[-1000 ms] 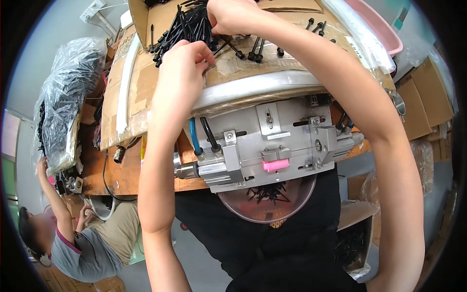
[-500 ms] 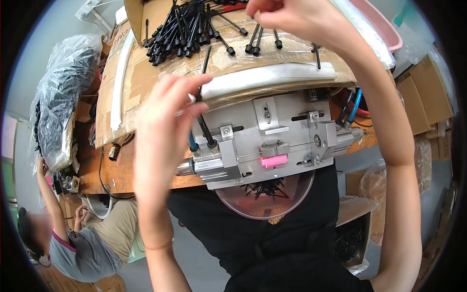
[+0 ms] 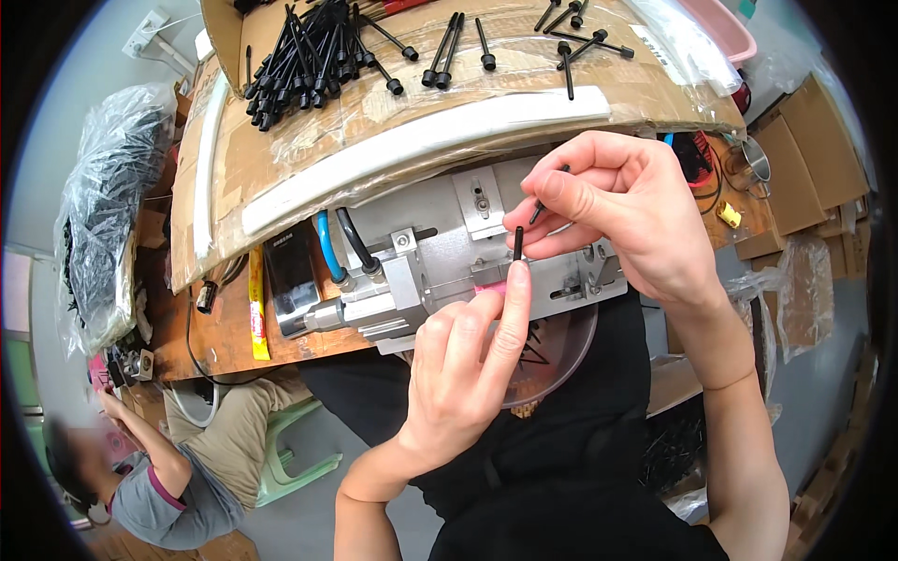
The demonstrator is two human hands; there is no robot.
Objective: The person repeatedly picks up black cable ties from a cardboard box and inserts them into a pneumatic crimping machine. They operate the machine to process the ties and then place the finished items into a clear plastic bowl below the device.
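Observation:
Both hands meet over the metal fixture (image 3: 440, 220). My right hand (image 3: 631, 210) pinches a thin black rod (image 3: 547, 198) between thumb and index finger. Just below it, a second short black rod (image 3: 518, 243) stands upright, its lower end at the fingertips of my left hand (image 3: 463, 369) and its top by my right fingers. The left index finger points up at it, the other fingers curl in. A pink piece (image 3: 489, 288) on the fixture is partly hidden by my hands. Under the fixture, a translucent bowl (image 3: 585, 346) holds black pieces.
Black rods with knobbed ends (image 3: 318, 65) lie piled on the cardboard (image 3: 402, 107); several more lie loose to the right. Blue and black hoses (image 3: 355, 243) rise from the fixture's left. A dark phone (image 3: 292, 271) and yellow packet (image 3: 258, 304) lie beside it. A co-worker (image 3: 173, 486) sits at left.
My right hand has come down from the far cardboard, and my left has moved right and nearer; they now meet at the black rods. The view has shifted, and more loose rods show on the cardboard.

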